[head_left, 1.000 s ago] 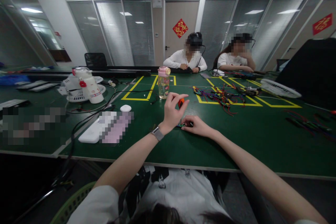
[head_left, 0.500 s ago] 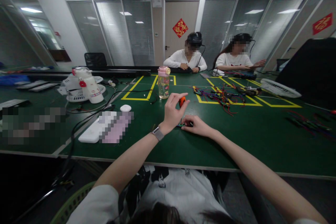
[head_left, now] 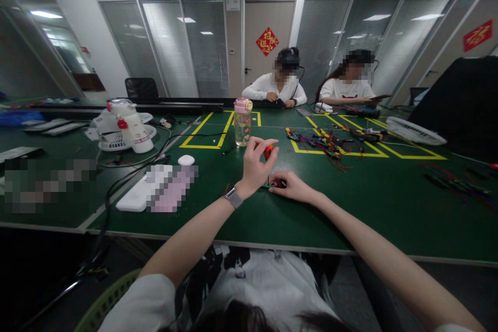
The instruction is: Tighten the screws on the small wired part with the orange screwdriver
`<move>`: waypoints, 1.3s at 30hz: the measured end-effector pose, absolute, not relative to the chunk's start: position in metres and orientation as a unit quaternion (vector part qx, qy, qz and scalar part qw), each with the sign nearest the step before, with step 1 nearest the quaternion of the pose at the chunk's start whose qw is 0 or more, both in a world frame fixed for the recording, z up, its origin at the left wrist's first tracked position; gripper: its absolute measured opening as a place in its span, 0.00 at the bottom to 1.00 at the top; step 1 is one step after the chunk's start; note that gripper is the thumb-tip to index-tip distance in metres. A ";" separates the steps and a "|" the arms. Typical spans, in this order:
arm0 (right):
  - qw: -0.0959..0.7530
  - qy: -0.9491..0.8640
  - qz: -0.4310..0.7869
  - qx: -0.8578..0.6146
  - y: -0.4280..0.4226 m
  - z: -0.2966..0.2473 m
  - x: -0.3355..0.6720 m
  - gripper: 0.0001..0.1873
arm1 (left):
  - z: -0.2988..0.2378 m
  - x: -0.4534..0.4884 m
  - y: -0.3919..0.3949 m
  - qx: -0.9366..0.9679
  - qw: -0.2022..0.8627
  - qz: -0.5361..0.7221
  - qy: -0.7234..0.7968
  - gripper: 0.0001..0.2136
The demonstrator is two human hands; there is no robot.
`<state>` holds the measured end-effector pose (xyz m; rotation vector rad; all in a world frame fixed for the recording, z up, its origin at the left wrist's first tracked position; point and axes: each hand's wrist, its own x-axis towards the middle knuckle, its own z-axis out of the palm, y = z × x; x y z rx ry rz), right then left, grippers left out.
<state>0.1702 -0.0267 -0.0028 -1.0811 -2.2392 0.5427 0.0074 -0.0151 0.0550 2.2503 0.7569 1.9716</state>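
My left hand (head_left: 256, 165) is closed around the orange handle of a screwdriver (head_left: 268, 152), which stands upright with its thin shaft pointing down. Below it, a small green circuit board (head_left: 266, 185) lies on the table, mostly covered by my hands. My right hand (head_left: 293, 187) rests on the table with thumb and fingers pinching the board's edge near the shaft. The screwdriver's tip and whatever it touches are too small to make out.
A pink-lidded bottle (head_left: 243, 127) stands just beyond my left hand. Tangled wired boards (head_left: 324, 140) lie ahead to the right. A white power bank (head_left: 136, 194) and cables are on the left. Two people sit across the green table (head_left: 311, 228).
My left fingers have shifted slightly around the orange handle. My right hand stays in place. Across the table, the person on the right has a dark flat object in hand.
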 end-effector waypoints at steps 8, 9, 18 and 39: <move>0.292 -0.839 0.210 -0.408 -0.027 -0.002 0.170 0.07 | 0.054 0.007 -0.014 0.750 0.057 0.620 0.222 0.15; 0.291 -0.839 0.211 -0.408 -0.027 -0.001 0.170 0.07 | 0.054 0.008 -0.014 0.749 0.058 0.622 0.222 0.15; 0.295 -0.839 0.205 -0.409 -0.028 -0.002 0.170 0.06 | 0.057 0.006 -0.014 0.730 0.018 0.637 0.247 0.07; 0.309 -0.824 0.221 -0.420 -0.027 -0.004 0.168 0.05 | 0.052 0.005 -0.013 0.750 0.053 0.618 0.229 0.15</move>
